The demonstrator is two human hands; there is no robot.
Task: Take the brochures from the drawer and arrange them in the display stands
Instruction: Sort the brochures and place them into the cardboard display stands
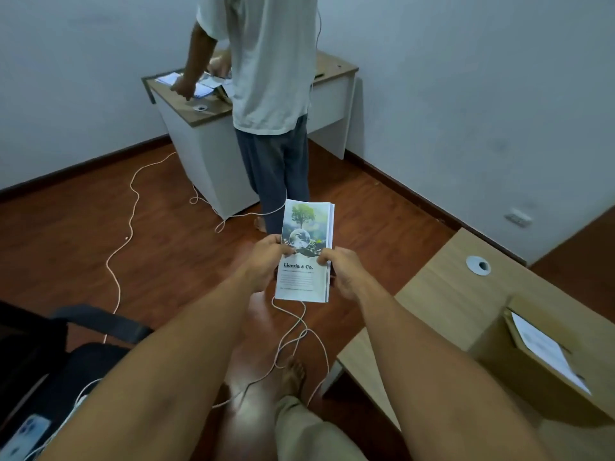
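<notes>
A stack of brochures (304, 227) with a tree-and-globe cover reading "Liceria & Co." is held upright in front of me over the wooden floor. My left hand (266, 264) pinches its left edge with thumb on the cover. The stack's right edge is gripped by my right hand (342, 274). On the far desk (206, 114) lie more papers and brochures (199, 84), partly hidden by a person. No display stand or drawer is clearly visible.
A person in a white shirt (269, 61) stands at the far desk, hands on the papers. A light desk (442, 294) at right carries a cardboard box (532, 357). White cables (129, 227) trail across the floor. A black chair (66, 361) with a phone (26, 434) stands at lower left.
</notes>
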